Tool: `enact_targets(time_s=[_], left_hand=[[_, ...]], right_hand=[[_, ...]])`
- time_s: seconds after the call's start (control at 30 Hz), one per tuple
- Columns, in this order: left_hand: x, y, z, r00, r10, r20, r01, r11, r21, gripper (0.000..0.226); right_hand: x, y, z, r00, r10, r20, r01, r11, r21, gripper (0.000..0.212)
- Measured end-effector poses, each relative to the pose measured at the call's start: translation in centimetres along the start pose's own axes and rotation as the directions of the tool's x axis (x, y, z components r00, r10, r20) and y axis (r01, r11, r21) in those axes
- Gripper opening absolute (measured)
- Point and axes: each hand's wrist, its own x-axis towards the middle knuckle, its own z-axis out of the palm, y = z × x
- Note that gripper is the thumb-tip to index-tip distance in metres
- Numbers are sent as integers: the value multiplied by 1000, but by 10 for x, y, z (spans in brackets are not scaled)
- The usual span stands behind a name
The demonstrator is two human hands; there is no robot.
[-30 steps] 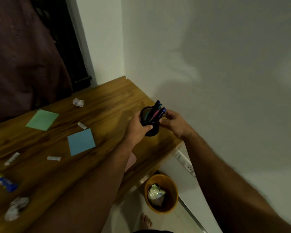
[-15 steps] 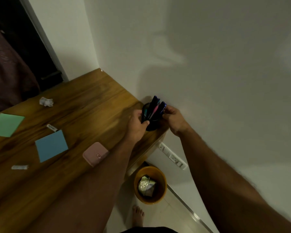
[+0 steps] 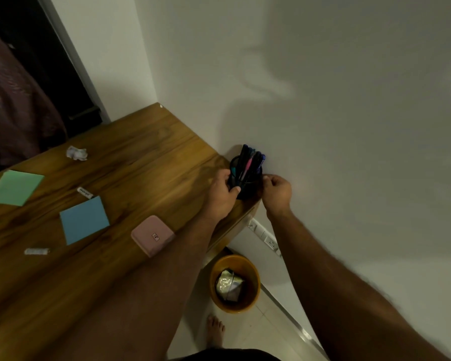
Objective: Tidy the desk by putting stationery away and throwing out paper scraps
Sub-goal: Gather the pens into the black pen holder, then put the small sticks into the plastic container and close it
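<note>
Pen holder | centre-right of frame, at desk corner against wall; my left hand wrapped round its side; right hand curled beside it, contact unclear | risk: pens lean wallward; a nudge near the edge could tip it toward bin

Little I can read from here. White eraser near the desk's middle, just beyond the blue paper's far corner: dark print along its side, letters too small to make out. Pink case by the near edge: small white logo patch, illegible. Nothing else lettered.
</note>
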Motion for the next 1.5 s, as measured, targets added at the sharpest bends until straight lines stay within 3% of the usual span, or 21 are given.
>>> enact_targets(time_s=[0.17, 0.37, 0.53, 0.7, 0.83, 1.03, 1.13, 1.33, 1.5], left_hand=[[-2, -4, -22, 996, -22, -89, 23, 1000, 15, 56], [-8, -20, -72, 978, -17, -209, 27, 999, 47, 28], [-36, -42, -125, 925, -63, -375, 99, 992, 77, 16], [-86, -74, -184, 840, -161, -518, 251, 962, 109, 22], [-127, -97, -226, 751, -211, -626, 318, 946, 62, 21], [-182, -122, -276, 671, -253, -697, 353, 935, 1, 20], [-201, -132, -294, 671, -251, -697, 356, 934, 6, 21], [-225, -152, -319, 729, -203, -654, 303, 952, 43, 25], [-243, -156, -336, 778, -127, -615, 246, 963, 111, 26]], right_hand=[[-29, 21, 4, 998, 49, -31, -52, 992, -113, 21], [-76, 4, 51, 969, -88, 229, 135, 971, -199, 28], [-101, -23, 112, 813, -237, 532, 379, 909, -174, 29], [-138, -41, 166, 614, -263, 744, 528, 838, -140, 18], [-177, -45, 200, 484, -252, 838, 595, 797, -105, 11], [-231, -42, 244, 368, -271, 889, 738, 668, -101, 13], [-246, -42, 255, 400, -267, 877, 778, 605, -171, 18], [-259, -38, 256, 572, -158, 805, 736, 532, -419, 33], [-293, -33, 258, 592, -195, 782, 725, 551, -412, 24]])
